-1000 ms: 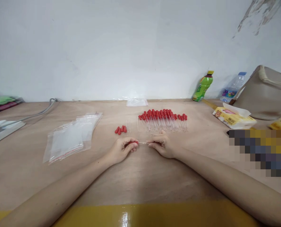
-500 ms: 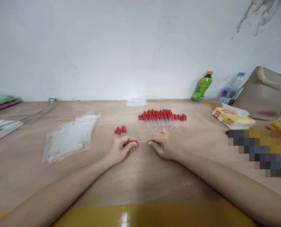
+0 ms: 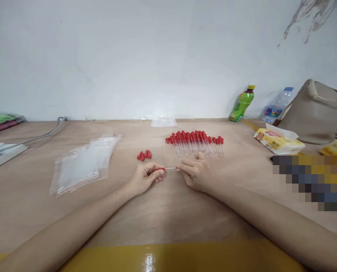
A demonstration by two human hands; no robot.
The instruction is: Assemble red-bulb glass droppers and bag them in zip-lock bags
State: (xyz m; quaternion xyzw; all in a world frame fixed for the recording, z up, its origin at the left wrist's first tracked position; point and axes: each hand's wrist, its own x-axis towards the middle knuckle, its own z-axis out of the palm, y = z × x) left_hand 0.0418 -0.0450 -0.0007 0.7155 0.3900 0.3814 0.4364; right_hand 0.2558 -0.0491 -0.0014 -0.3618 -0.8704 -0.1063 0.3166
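My left hand (image 3: 146, 177) pinches a red rubber bulb (image 3: 159, 170) near the middle of the table. A thin clear tube (image 3: 170, 169) runs from the bulb to the right, and the fingertips of my right hand (image 3: 195, 173) are closed on its far end. Behind my left hand lie several loose red bulbs (image 3: 142, 156), with a few bare clear tubes (image 3: 154, 150) beside them. A long row of clear tubes with red bulbs (image 3: 189, 138) lies beyond my right hand, bulbs toward the wall.
Clear zip bags (image 3: 79, 168) overlap on the left, and another bag (image 3: 163, 122) lies by the wall. At the right are a green bottle (image 3: 243, 104), a clear bottle (image 3: 279, 105), a tissue pack (image 3: 279, 141) and a beige bag (image 3: 318, 113). A cable (image 3: 44, 135) crosses the far left.
My right hand has turned slightly, its thumb now tucked lower beneath the fingers. The tube's right end sits slightly higher. My left hand has hardly moved.
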